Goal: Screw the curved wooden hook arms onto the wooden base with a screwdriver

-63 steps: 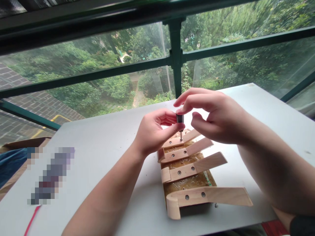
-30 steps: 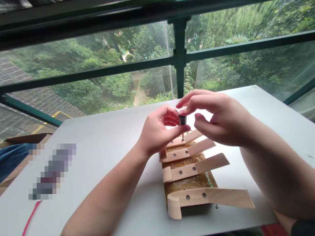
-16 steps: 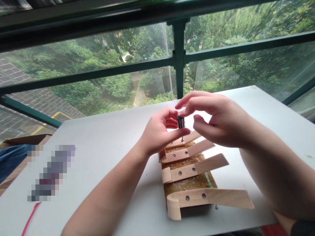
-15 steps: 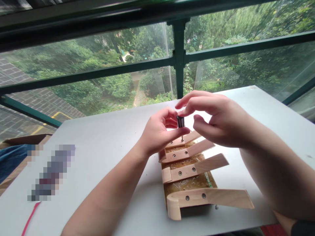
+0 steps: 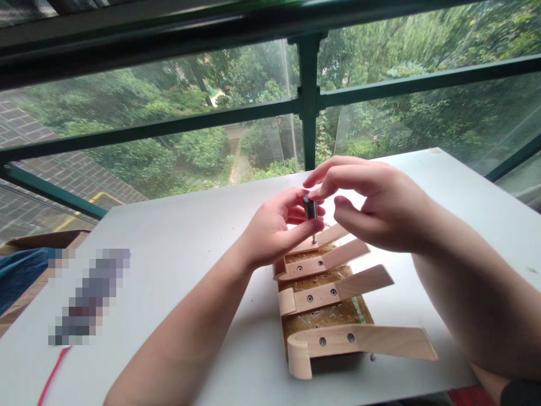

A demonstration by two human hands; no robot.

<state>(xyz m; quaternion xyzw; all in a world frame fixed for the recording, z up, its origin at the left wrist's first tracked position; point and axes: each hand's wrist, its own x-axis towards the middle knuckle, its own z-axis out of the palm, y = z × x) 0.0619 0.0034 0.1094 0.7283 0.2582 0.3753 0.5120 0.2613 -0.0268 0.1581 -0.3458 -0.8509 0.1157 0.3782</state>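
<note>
Item 1: short screwdriver with dark, shiny cylindrical handle and slim metal shank (image 5: 311,210). Location: upright, or nearly so, above the farthest strip in view, tip at a small, round metal screw (image 5: 314,242). Handling, by judgement: light, rigid, hard to damage; the smooth handle may slip in dry or damp fingers. Best hold: around the handle's sides, clear of the narrow shank.

Item 2: left hand (image 5: 270,225). Fingers closed about the handle, thumb on the near side.

Item 3: right hand (image 5: 372,197). Fingers loosely curled and parted, thumb well off the handle; one fingertip appears to rest on the handle's top.

Item 4: row of pale, hook-ended wooden strips (image 5: 380,340), lying across the board. Handling, by judgement: light and stiff; the curved ends look likeliest to chip. Best hold: the flat, overhanging arms.

Item 5: brown rectangular board with a glossy, hole-dotted face (image 5: 329,318), flat on the white, smooth-topped counter (image 5: 181,254). Handling, by judgement: rigid, somewhat slippery; best steadied by its long edges.
</note>
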